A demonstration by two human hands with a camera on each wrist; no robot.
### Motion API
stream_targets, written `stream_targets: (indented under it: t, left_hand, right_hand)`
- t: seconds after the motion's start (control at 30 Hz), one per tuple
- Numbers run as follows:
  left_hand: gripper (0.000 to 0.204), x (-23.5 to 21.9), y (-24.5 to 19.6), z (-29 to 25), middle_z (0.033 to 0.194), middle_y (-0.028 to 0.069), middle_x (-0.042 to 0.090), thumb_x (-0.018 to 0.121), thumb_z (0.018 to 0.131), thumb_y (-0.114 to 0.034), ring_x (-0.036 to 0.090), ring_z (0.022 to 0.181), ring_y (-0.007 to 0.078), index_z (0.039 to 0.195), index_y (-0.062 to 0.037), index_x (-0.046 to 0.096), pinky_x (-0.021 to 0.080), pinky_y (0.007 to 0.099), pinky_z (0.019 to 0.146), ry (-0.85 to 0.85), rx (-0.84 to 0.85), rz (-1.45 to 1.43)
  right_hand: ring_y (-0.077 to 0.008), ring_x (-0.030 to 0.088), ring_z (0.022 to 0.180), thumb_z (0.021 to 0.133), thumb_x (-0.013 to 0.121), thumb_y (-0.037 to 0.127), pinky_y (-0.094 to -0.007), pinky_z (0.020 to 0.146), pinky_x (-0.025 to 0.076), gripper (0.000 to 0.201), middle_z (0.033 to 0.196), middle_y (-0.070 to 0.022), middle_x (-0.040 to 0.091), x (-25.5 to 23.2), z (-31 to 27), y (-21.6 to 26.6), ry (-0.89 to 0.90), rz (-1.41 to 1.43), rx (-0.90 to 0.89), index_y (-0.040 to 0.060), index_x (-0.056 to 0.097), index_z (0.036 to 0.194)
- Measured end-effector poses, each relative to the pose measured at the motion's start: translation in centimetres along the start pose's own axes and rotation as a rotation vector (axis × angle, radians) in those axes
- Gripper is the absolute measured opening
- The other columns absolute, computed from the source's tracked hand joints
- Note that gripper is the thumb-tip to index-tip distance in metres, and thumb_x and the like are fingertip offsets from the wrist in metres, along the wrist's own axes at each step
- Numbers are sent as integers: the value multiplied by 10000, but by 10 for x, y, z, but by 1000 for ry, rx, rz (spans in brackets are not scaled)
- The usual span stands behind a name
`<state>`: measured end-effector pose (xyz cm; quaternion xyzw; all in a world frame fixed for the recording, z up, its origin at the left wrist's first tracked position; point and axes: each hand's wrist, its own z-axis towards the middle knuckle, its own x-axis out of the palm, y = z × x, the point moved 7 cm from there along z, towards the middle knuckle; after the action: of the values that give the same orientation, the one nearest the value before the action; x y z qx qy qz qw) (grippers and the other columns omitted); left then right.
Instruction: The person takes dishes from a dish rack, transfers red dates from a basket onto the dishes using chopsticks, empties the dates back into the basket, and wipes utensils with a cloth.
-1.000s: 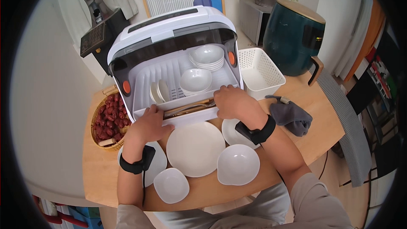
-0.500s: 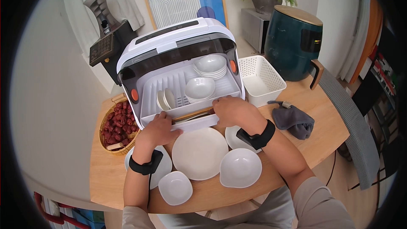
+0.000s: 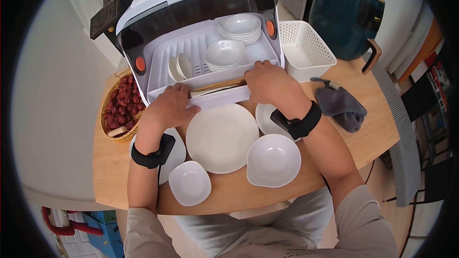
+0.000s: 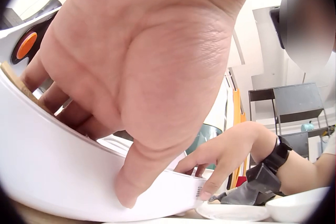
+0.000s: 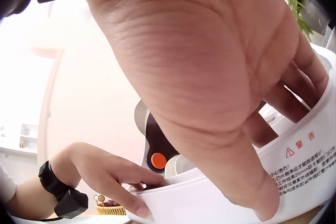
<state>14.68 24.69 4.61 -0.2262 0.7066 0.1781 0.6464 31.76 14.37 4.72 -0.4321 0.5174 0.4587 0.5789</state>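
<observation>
A white dish sterilizer box stands with its dark see-through lid raised. My left hand grips its front wall near the left end, fingers over the rim inside and thumb on the outer face. Toward the right end, my right hand holds the same wall likewise, its thumb beside printed warning text. Between the hands, chopsticks and other cutlery lie in the front compartment. Behind it are two stacks of white bowls and small white dishes standing on edge.
Before the box lie a large round plate, a small square bowl, a spouted bowl and two partly covered plates. A basket of red dates stands left; a white perforated basket, grey cloth and green air fryer stand right.
The head view has tilted downward, so everything sits higher in the picture. Both hands keep their hold on the front wall, and the dishes lie as before.
</observation>
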Motion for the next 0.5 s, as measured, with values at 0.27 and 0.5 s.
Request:
stream_targets:
  t: [0.27, 0.5]
  left_hand:
    - [500, -3, -2, -4, 1180, 239, 566, 602, 890, -329, 527, 1159, 378, 1155, 89, 530, 451, 423, 958, 83, -48, -91]
    - [558, -1, 5, 0, 1180, 229, 569, 596, 890, -419, 560, 1101, 368, 1150, 70, 527, 455, 408, 929, 50, -24, -54]
  right_hand:
    - [-318, 633, 979, 718, 663, 74, -384, 837, 531, 179, 977, -176, 654, -2, 3, 2, 154, 85, -41, -4, 691, 876]
    - [-337, 655, 931, 733, 621, 44, -399, 775, 553, 188, 971, -201, 681, 11, 9, 2, 37, 49, -108, 15, 726, 886]
